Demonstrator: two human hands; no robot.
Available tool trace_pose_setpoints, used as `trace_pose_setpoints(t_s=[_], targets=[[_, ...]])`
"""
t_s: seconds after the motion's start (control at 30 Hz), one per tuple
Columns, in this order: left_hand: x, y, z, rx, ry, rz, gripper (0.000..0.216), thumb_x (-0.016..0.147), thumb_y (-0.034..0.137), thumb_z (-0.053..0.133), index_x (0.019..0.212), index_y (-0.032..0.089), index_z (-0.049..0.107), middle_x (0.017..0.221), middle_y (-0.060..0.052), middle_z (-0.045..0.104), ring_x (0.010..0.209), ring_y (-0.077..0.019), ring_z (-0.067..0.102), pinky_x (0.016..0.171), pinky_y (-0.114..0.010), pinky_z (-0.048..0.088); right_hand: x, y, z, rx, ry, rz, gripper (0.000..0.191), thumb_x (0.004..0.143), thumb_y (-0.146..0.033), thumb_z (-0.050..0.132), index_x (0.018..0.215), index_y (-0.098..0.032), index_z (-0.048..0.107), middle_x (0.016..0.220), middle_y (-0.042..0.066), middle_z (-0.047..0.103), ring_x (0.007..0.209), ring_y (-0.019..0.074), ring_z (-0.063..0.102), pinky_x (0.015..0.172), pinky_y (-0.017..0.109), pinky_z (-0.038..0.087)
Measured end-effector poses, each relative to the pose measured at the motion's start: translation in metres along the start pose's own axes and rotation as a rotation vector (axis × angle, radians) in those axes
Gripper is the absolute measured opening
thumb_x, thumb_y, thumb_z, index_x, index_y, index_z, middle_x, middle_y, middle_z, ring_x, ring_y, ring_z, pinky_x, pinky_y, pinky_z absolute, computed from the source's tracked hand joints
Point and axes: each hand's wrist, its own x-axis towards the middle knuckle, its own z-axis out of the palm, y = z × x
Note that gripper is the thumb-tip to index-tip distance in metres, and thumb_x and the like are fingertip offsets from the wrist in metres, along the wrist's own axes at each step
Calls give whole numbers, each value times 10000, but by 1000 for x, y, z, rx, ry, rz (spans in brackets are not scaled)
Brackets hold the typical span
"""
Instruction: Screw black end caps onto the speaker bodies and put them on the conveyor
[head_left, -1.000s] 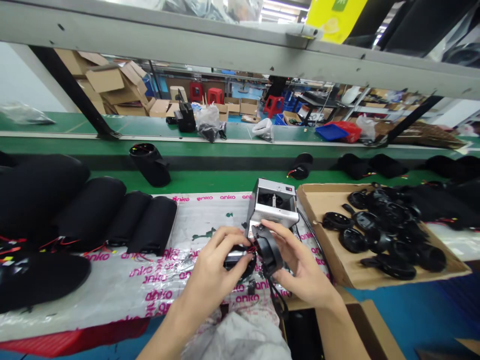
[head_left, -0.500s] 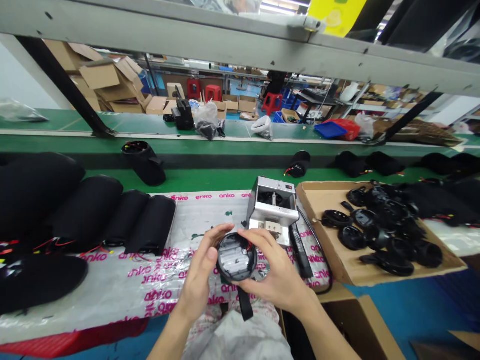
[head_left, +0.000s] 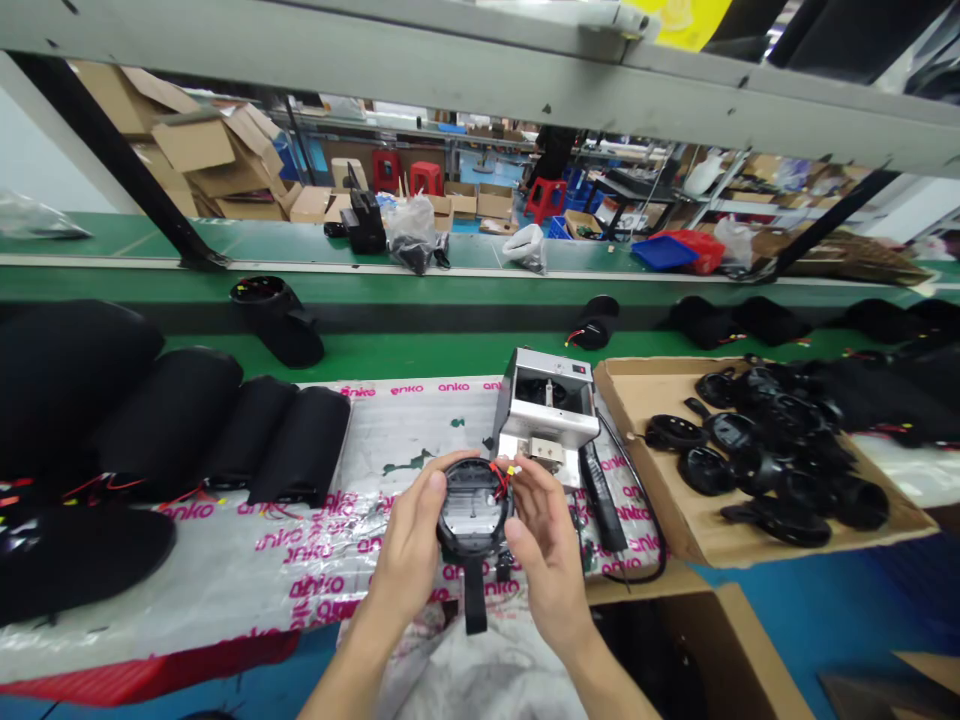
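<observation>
A round black housing [head_left: 471, 515] with a grey inner face is held above the table edge, its open end towards me. Red wires with yellow connectors [head_left: 504, 476] stick out at its upper right, and a black strap [head_left: 475, 598] hangs below. My left hand [head_left: 411, 530] grips its left side, thumb on the rim. My right hand [head_left: 551, 545] is at the right side, thumb and fingers apart, fingertips by the wires; whether they touch the housing I cannot tell. Just behind stands a silver machine [head_left: 551, 405] with an open front and a metal block.
At left lie several black fabric-covered cylinders [head_left: 259, 435] on the foam-wrapped table cover [head_left: 405, 420]. A shallow cardboard tray [head_left: 675, 530] holds several black plastic parts [head_left: 772, 430] at right. A black tube [head_left: 602, 500] and cable lie beside the machine. A metal shelf beam [head_left: 480, 95] crosses overhead.
My right hand has loosened from the housing and shifted slightly, its fingers now beside the wires. The housing has turned a little, bringing the red wires and yellow connectors into sight.
</observation>
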Motion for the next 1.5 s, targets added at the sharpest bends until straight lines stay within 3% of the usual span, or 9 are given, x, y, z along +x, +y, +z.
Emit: trace_pose_setpoints(t_s=[0.17,0.33,0.43,0.7,0.87,1.0,1.17,1.37,1.5], targets=[[-9,-10,3,-60,22,58,537,1135,601,428,1449,264,704,1531,-72,705,1445,-302,624,1248,-423,438,-2,2,6,49,5,66,433,1048,-446,717,1444,-307,611,1510,86,671,1433,222,652,1228,351,551],[-9,-20,9,-139,232,132,322,1106,500,590,1213,228,725,1318,-78,795,1277,-262,722,1106,-383,546,-2,4,5,56,20,70,453,993,-441,790,1396,-289,649,1429,87,732,1368,227,702,1198,338,566],[-13,-21,11,-102,313,179,255,1112,459,612,1138,224,707,1283,-74,806,1270,-248,734,1101,-380,555,-3,5,3,42,41,90,361,1043,-434,716,1368,-280,682,1409,87,747,1323,224,723,1164,339,581],[-9,-19,16,-122,273,203,239,1127,446,582,1094,225,670,1236,-73,784,1231,-247,719,1079,-389,542,21,1,-4,-39,45,80,330,961,-505,792,1149,-241,732,1153,66,795,1085,202,775,991,284,626],[-7,-19,19,-127,302,182,279,1117,490,582,1073,224,655,1226,-80,771,1207,-258,718,1056,-408,545,20,1,0,-108,92,50,319,978,-516,754,1084,-217,719,1162,104,838,1053,231,817,932,322,670],[-26,-21,26,-103,330,153,339,1141,545,514,1171,239,655,1377,-108,754,1341,-287,691,1130,-451,532,4,-1,5,-210,188,15,244,1008,-446,738,1071,-215,787,1188,116,858,1115,261,832,1002,381,678],[-45,-26,37,-236,340,117,395,1155,587,429,1340,273,583,1651,-125,589,1464,-295,626,1174,-484,539,-8,-13,4,-400,205,-46,194,1018,-317,722,1128,-264,872,1271,98,841,1215,284,802,1154,475,619],[-31,-30,40,-267,332,167,304,1146,518,502,1267,261,610,1462,-95,702,1358,-263,673,1105,-420,572,0,-15,-2,-553,191,-142,150,992,-292,726,1034,-231,856,1096,85,871,1038,261,845,952,389,708],[-31,-32,45,-236,430,226,300,1150,513,478,1256,267,613,1411,-82,717,1339,-270,673,1105,-441,561,-1,-13,2,-541,191,-175,179,1016,-260,689,1091,-244,851,1197,74,858,1133,236,827,1036,371,687]])
